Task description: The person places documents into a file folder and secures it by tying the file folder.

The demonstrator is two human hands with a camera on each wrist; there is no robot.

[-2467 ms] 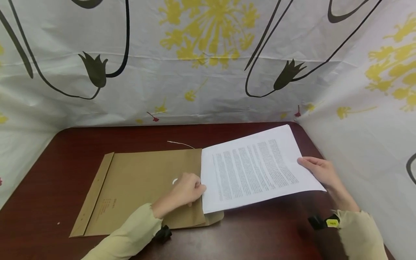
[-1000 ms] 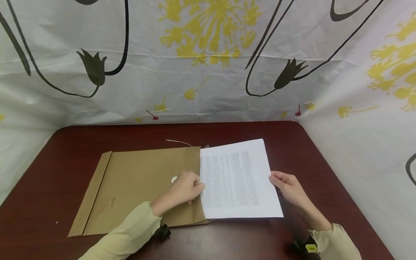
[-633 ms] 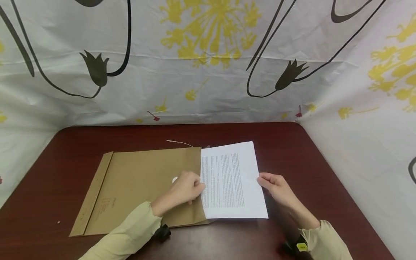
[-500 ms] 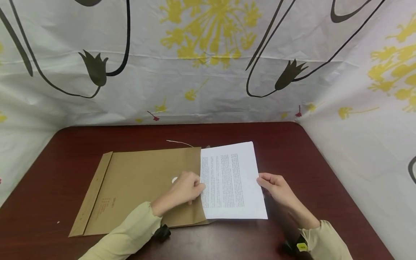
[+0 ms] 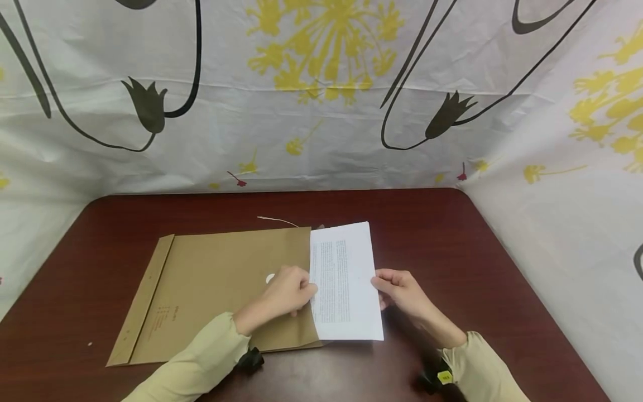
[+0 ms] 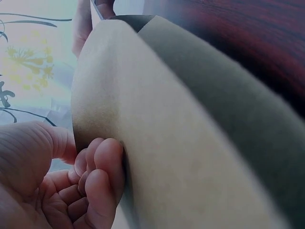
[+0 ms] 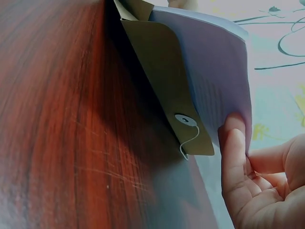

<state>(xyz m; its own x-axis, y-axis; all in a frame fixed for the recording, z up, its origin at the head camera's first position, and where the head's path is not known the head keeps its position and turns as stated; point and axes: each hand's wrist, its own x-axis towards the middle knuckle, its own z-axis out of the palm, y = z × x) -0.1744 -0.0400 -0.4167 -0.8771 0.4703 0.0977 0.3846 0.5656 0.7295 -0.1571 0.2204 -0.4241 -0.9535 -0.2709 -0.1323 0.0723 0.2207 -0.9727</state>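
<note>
A brown kraft document envelope (image 5: 216, 262) lies on the table, its mouth toward the right. My left hand (image 5: 286, 290) pinches the upper layer at the mouth between thumb and curled fingers; in the left wrist view the envelope (image 6: 157, 129) gapes beside them. Printed white sheets (image 5: 351, 279) reach partway into the mouth. At their right edge my right hand (image 5: 402, 290) pinches them, thumb on top. Below the paper, the right wrist view shows the envelope's flap (image 7: 157, 62) with a white button (image 7: 186, 119) and string (image 7: 193, 139). The sheets' inner ends are hidden inside.
The dark red-brown wooden table (image 5: 150, 215) has rounded far corners. A white patterned sheet (image 5: 211, 162) hangs behind it and along the sides. A thin string (image 5: 276, 220) sticks out past the envelope's far edge.
My right hand has moved left with the sheets, so more of them is inside the envelope. The sheets, tilted up earlier, now lie flatter. My left hand has kept its place at the mouth.
</note>
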